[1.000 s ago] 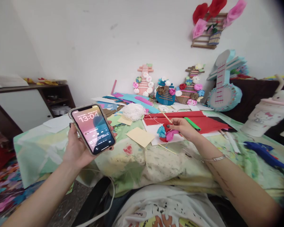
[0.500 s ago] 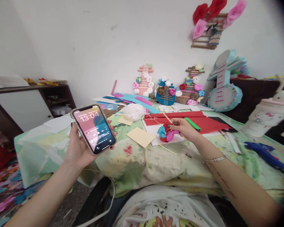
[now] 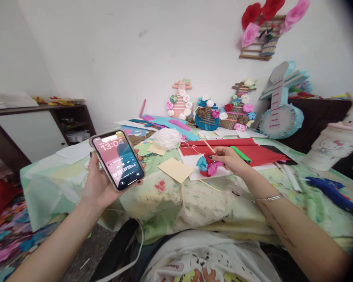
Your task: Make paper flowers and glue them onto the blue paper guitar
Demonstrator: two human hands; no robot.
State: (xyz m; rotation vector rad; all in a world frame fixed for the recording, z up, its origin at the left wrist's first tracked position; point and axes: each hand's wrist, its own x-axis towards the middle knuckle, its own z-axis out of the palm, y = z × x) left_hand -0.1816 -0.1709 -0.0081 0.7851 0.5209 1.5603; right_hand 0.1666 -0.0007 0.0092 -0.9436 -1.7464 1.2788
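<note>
Two grips compete: your left hand (image 3: 98,184) clasps the phone (image 3: 117,159) at centre left, your right hand (image 3: 230,158) pinches the paper flowers (image 3: 206,165) mid-frame on the desk (image 3: 170,199), fingers closed, and distraction could crush them.

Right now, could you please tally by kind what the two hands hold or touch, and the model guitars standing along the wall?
Phone, in left hand: 1
Stick, in right hand: 1
Flower bunch, at the right fingertips: 1
Guitars: 4
Total: 7
</note>
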